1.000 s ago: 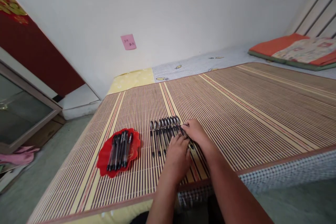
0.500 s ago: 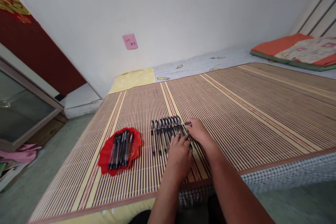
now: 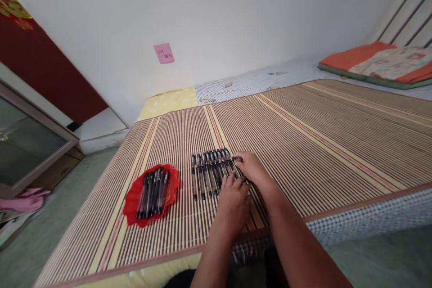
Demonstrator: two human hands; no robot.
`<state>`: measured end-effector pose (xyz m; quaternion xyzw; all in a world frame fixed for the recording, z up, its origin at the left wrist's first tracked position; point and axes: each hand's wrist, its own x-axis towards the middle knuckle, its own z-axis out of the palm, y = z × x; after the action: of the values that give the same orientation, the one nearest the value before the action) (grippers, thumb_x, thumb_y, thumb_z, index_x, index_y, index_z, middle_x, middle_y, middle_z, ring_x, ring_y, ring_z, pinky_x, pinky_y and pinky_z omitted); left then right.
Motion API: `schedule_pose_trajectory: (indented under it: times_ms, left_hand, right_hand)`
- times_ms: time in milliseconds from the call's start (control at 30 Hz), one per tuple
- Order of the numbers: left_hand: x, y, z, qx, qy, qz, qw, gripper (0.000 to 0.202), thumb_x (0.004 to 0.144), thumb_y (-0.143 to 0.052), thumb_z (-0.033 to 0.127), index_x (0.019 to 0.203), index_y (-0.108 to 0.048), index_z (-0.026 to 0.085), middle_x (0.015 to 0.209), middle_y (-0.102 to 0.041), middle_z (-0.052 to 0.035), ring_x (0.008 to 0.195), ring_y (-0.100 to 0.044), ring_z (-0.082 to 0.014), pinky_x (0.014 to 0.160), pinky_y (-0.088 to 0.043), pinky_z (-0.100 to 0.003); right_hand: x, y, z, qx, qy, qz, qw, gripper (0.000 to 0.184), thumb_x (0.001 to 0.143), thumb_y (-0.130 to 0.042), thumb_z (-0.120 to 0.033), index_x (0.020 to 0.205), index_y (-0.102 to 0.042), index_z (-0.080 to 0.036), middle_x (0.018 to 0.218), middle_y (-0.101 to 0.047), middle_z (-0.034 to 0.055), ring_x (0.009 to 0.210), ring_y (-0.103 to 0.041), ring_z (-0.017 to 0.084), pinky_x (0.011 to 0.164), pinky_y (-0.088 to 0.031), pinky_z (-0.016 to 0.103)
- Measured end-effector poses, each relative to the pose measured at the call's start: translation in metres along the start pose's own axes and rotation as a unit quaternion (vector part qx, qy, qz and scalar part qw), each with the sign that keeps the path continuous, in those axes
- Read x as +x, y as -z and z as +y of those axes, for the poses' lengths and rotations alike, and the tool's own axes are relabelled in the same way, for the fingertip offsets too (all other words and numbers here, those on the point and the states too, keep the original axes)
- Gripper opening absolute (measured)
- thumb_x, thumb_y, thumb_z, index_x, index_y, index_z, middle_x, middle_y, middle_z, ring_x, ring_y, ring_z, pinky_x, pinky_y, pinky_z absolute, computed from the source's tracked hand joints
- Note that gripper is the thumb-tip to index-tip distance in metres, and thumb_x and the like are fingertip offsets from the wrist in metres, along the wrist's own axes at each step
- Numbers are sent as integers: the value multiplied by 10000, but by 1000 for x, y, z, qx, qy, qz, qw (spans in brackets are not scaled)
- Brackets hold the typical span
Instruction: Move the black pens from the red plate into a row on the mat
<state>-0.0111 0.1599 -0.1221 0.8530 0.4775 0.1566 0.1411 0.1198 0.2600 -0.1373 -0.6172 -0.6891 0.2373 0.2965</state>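
Several black pens lie side by side in a row (image 3: 209,171) on a striped bamboo mat (image 3: 303,135). My left hand (image 3: 233,202) rests on the near ends of the row's right pens, fingers stretched and touching them. My right hand (image 3: 249,168) sits at the row's right end, its fingers curled against the last pen; whether it grips that pen is hidden. A red scalloped plate (image 3: 150,193) to the left holds several more black pens.
The mat covers a bed that meets a white wall with a pink note (image 3: 164,52). A folded orange and patterned quilt (image 3: 381,63) lies at the far right. A glass-fronted cabinet (image 3: 27,144) stands on the floor at left, with pink cloth (image 3: 23,200) beside it.
Both hands stay at the right end of the pen row; my left hand has slid slightly toward me. The view shifted a little.
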Motion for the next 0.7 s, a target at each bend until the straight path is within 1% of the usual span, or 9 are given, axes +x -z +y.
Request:
schedule_pose_trajectory:
  times_ms: [167, 267, 333, 400, 467, 567, 633, 700]
  left_hand:
    - [0, -1, 1, -1, 5, 0, 1000, 362, 881, -560, 158, 1227, -661, 189, 1333, -649, -79, 1418, -386, -344, 1221, -232, -578]
    - [0, -1, 2, -5, 0, 12, 1000, 394, 868, -573, 143, 1254, -642, 186, 1372, -619, -93, 1408, -407, -330, 1215, -247, -578]
    - [-1, -1, 1, -7, -1, 19, 1000, 411, 861, -582, 136, 1266, -630, 182, 1392, -602, -101, 1405, -415, -330, 1212, -252, -583]
    - [-1, -2, 0, -9, 1, 24, 1000, 401, 856, -591, 136, 1253, -637, 175, 1380, -606, -113, 1395, -428, -339, 1207, -258, -589]
    - [0, -3, -1, -18, 2, 33, 999, 380, 848, -602, 132, 1223, -652, 166, 1353, -619, -127, 1379, -446, -349, 1199, -274, -589]
    - [1, -6, -4, -53, -13, 70, 996, 371, 847, -601, 118, 1212, -651, 157, 1328, -628, -138, 1368, -455, -341, 1189, -302, -572]
    - [2, -7, -7, -89, -20, 113, 989, 341, 858, -582, 105, 1186, -657, 154, 1288, -648, -141, 1350, -475, -321, 1174, -333, -550]
    - [3, -5, -9, -136, -10, 166, 977, 285, 868, -566, 102, 1123, -680, 160, 1217, -679, -140, 1299, -523, -300, 1138, -384, -522]
  right_hand:
    - [1, -2, 0, -24, 1, 8, 1000, 256, 817, -592, -100, 1005, -753, -167, 976, -759, 84, 904, -679, 174, 810, -461, 233]
    - [2, -3, 0, -37, 9, 20, 999, 297, 799, -614, -107, 1070, -730, -149, 1039, -745, 99, 944, -670, 181, 841, -456, 243]
    - [2, -3, 0, -46, 13, 17, 999, 338, 790, -609, -91, 1104, -718, -148, 1081, -736, 104, 985, -663, 187, 867, -448, 250]
    - [1, -1, -2, -56, 8, 11, 998, 348, 784, -587, -66, 1096, -718, -147, 1082, -737, 106, 998, -663, 190, 866, -444, 251]
    - [-1, 1, -5, -73, -10, 13, 997, 344, 785, -579, -65, 1093, -713, -138, 1068, -740, 118, 990, -670, 203, 839, -446, 257]
    - [-3, 4, -9, -108, -51, 18, 993, 367, 796, -592, -100, 1149, -692, -118, 1060, -739, 156, 983, -681, 245, 804, -449, 288]
    - [-3, 5, -10, -121, -66, 17, 990, 379, 795, -594, -103, 1162, -689, -107, 1054, -738, 177, 985, -683, 267, 803, -451, 306]
    - [-2, 6, -10, -114, -70, 21, 991, 366, 778, -594, -89, 1127, -704, -98, 1038, -739, 185, 982, -682, 277, 807, -456, 317]
